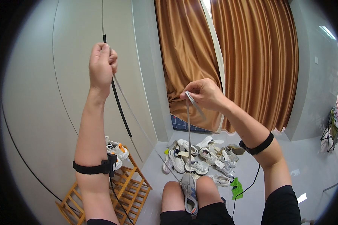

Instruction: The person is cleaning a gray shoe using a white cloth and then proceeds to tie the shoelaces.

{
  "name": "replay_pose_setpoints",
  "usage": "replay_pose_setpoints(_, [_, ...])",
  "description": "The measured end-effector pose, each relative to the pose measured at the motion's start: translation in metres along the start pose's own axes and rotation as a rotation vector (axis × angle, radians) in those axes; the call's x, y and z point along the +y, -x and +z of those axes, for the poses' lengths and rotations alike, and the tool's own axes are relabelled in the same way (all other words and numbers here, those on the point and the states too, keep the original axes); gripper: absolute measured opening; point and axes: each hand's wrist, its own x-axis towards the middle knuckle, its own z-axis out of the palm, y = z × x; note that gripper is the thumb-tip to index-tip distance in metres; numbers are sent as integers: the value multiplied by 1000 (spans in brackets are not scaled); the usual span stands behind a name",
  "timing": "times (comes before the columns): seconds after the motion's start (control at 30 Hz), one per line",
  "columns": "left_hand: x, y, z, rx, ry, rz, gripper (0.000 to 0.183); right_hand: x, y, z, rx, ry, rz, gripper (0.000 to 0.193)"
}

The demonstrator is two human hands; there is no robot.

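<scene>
A grey sneaker (190,193) is held between my knees, its opening toward me. Two pale shoelace ends rise from it. My left hand (102,62), raised high at the left, is closed on one end, and that shoelace (139,123) runs taut down to the shoe. My right hand (202,93) pinches the other end between thumb and fingers at mid height. This second shoelace (188,131) drops nearly straight to the shoe, with a short tail hanging beside my fingers. Each forearm wears a black strap with a cable.
Beyond my knees a pile of pale sneakers (199,157) covers the floor. A wooden rack (129,187) with white-and-orange shoes (117,150) on it stands at the left, by a cabinet (37,93). A green piece (236,188) lies right of my knee. Brown curtains (255,63) hang behind.
</scene>
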Motion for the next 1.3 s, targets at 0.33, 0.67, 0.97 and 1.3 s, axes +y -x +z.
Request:
replay_pose_setpoints(0.33, [0,18,43,-417,16,-163,18,-35,-39,12,177,-612,-28,35])
replay_pose_setpoints(0.67, [6,-1,86,-281,-169,21,22,-75,-64,10,370,-539,-236,28])
replay_pose_setpoints(0.97, [6,0,84,-187,-10,54,19,-69,-61,11,445,-396,-270,26])
replay_pose_setpoints(1.3, [15,-6,82,-317,-71,104,20,-83,-65,13,528,-586,-363,22])
